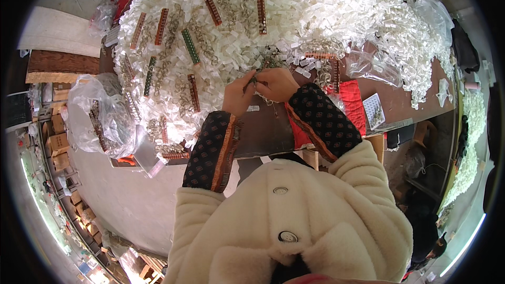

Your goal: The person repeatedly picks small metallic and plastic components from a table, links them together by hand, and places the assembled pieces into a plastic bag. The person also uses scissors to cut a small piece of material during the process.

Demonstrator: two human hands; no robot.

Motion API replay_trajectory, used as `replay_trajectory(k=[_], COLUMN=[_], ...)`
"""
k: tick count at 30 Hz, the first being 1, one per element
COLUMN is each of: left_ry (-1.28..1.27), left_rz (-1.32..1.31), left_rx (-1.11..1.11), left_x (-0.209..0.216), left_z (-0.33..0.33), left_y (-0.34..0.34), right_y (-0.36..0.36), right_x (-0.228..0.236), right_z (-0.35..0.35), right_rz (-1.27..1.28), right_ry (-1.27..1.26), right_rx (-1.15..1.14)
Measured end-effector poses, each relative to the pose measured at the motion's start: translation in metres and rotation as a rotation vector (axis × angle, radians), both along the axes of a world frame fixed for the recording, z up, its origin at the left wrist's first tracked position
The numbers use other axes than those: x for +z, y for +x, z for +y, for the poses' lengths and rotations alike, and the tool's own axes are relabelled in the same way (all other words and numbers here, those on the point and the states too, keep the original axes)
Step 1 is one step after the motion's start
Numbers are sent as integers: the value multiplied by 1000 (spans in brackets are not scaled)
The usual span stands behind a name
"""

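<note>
My left hand [239,94] and my right hand [279,84] meet over the near part of the table, fingertips pinched together. Between them shows a small dark greenish piece [254,80], too small to name. Just beyond the fingers lies a small heap of dark and metallic bits [271,57]. A huge pile of small white tag-like pieces [315,5] spreads across the table. On it rest several narrow strips, such as a green strip [191,46] and a brown strip [194,93], with bunches of metallic loops [173,37] alongside.
Red cloth [353,106] hangs over the table edge [263,150] by my right sleeve. A white card with rows of dots [374,110] lies to its right. Clear plastic bags [373,67] [105,115] are at both sides. Cardboard boxes [58,144] stand at far left.
</note>
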State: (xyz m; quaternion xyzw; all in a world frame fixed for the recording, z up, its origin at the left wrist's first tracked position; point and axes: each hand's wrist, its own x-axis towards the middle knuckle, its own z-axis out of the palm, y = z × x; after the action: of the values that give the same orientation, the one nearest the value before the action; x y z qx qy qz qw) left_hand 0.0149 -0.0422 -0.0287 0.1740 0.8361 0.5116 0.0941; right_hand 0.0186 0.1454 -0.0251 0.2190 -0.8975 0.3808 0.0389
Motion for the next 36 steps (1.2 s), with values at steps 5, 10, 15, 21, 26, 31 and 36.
replay_trajectory(k=[5, 10, 15, 21, 26, 31, 36], left_ry=[-106, -5, 19, -46, 15, -56, 24], left_rz=[61, -80, -71, -26, 46, 57, 30], left_rx=[39, 11, -35, -89, -9, -55, -178], left_x=[-6, 0, 8, 14, 3, -2, 6], left_z=[8, 5, 1, -1, -2, -1, -5], left_y=[0, -5, -7, -10, -10, -16, -14], right_y=[4, 1, 2, -1, 0, -4, -6], right_x=[-5, 1, 13, 23, 22, 23, 22], right_z=[-6, -3, -2, -2, -1, -5, -1], right_rz=[10, -31, -75, -133, -4, -76, -58], right_ry=[50, 68, 163, 177, 64, 135, 143], right_rx=[-115, -114, -118, -88, -187, -31, 24])
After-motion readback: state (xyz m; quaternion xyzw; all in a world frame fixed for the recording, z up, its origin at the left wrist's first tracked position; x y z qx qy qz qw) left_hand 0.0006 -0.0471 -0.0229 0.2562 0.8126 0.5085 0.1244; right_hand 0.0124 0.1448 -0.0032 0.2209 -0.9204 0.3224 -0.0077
